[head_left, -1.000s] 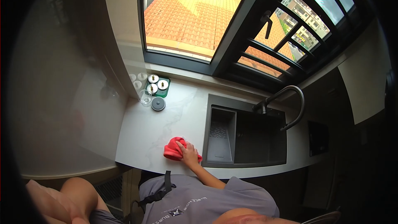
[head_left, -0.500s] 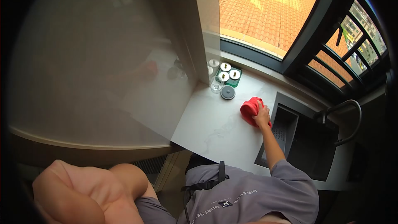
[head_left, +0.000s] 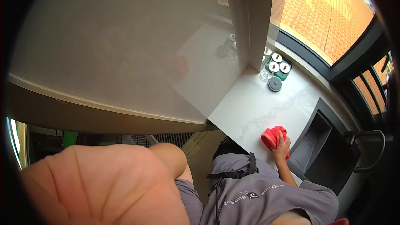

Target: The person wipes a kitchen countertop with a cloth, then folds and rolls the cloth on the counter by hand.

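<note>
My right hand [head_left: 282,146] grips a bunched red cloth [head_left: 270,136], which rests on the white marbled counter [head_left: 254,110] just left of the sink. Its fingers curl over the cloth's right side. Very close to the camera, the palm of my left hand [head_left: 108,183] fills the lower left with its creases showing. The fingers of that hand are out of sight, and I see nothing held in it.
A dark sink [head_left: 320,105] with a curved faucet [head_left: 382,150] lies to the right. By the window, white-lidded jars [head_left: 277,58] stand on a green tray [head_left: 288,74], with a round grey lid [head_left: 275,84] in front. A glossy panel [head_left: 125,58] borders the counter's left.
My right hand has drawn the cloth along the counter toward my body. My left palm has come nearer the camera. The view has turned left, shifting the counter rightward.
</note>
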Demonstrator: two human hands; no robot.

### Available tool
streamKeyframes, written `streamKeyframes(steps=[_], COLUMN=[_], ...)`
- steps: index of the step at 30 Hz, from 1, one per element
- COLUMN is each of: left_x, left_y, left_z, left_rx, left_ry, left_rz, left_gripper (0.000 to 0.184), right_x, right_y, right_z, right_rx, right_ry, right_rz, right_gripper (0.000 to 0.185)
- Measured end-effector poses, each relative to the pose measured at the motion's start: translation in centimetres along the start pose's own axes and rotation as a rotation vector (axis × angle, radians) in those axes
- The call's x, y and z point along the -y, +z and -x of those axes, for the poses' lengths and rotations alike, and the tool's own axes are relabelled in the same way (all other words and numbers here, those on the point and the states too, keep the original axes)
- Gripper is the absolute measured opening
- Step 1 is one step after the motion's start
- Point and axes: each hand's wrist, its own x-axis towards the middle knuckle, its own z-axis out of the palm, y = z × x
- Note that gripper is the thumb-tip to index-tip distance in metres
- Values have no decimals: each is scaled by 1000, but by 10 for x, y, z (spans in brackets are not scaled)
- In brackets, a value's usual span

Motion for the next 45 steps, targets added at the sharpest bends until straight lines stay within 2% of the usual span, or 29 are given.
streamKeyframes(steps=[4,6,9,14,18,23,26,28,32,34,38,41,45], left_x=[0,-1,-4,-7,0,19,28,31,31,28,22,20,16], left_y=[-3,-3,-1,1,1,5,8,10,15,17,20,21,17], left_z=[-1,-3,-3,-6,-5,4,7,8,7,7,8,6,5], left_rx=[-27,-30,-37,-22,-19,-17,-17,-17,-22,-28,-39,-48,-52], left_ry=[22,33,55,67,68,48,45,48,56,65,62,59,64], left_rz=[-19,-22,-25,-51,-79,-113,-130,-135,-143,-146,-136,-125,-132], left_gripper=[40,39,39,38,37,36,35,35,34,34,34,33,33], right_x=[-15,-21,-50,-90,-61,-7,1,0,-25,-36,-57,-55,-19], right_y=[-8,-26,-33,-29,-20,-4,15,2,-11,-26,-36,-36,-14], right_z=[-16,-54,-131,-230,-182,-40,21,5,-73,-127,-208,-210,-124], right_rx=[104,58,-49,-72,-164,20,77,146,-45,-67,-56,-75,-135], right_ry=[-55,-31,73,115,129,-37,-99,-91,-9,132,214,202,112], right_rz=[-16,-33,30,15,24,-18,39,29,-16,28,65,73,33], right_gripper=[102,95,96,92,95,102,96,95,95,95,92,92,96])
